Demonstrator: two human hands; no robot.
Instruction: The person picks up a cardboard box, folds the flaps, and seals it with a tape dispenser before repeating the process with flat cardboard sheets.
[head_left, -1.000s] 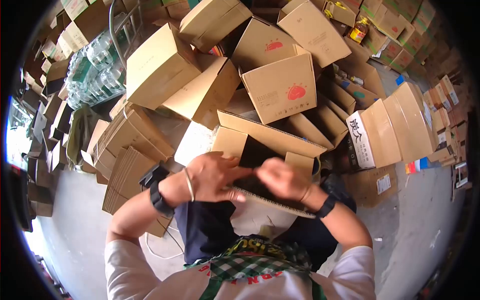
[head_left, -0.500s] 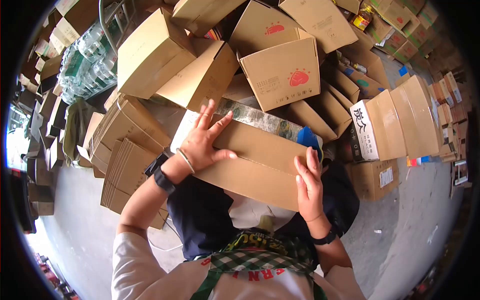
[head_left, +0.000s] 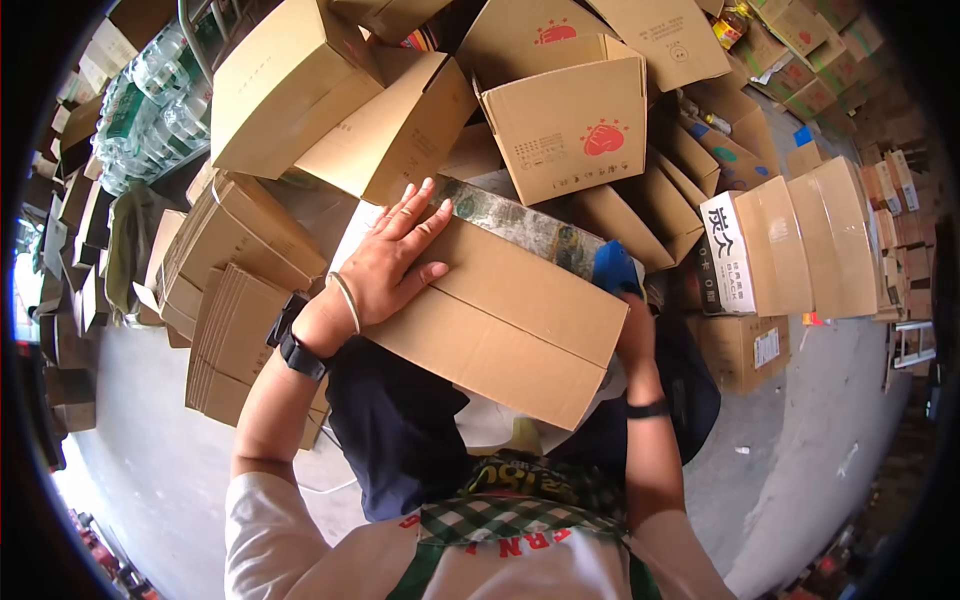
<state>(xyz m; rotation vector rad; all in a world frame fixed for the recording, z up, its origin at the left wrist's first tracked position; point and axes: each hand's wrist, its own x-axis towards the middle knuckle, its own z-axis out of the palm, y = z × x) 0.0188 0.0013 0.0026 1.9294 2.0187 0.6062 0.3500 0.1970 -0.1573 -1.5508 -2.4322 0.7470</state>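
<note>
A closed brown cardboard box [head_left: 500, 320] lies slantwise above my lap, its two top flaps meeting along a seam. My left hand [head_left: 385, 265] rests flat on the box's left end, fingers spread and thumb apart. At the box's right end is my right hand [head_left: 636, 335], blurred, with its fingers partly hidden beside a blue object [head_left: 614, 268] that looks like a tape dispenser. I cannot make out whether it grips that object. Beyond the box's far edge runs a worn surface [head_left: 520, 222] with a mottled, shiny strip.
Open cartons with a red print [head_left: 565, 130] pile up in front. Flattened cardboard [head_left: 230, 340] leans at the left, below packs of plastic bottles [head_left: 155, 110]. On the right, a white-ended carton [head_left: 735, 255] sits on a brown box [head_left: 745, 350] on the concrete floor [head_left: 790, 440].
My right hand has left the box's right end and moved to beside the blue object. My left hand has settled flatter, and the box has shifted slightly left.
</note>
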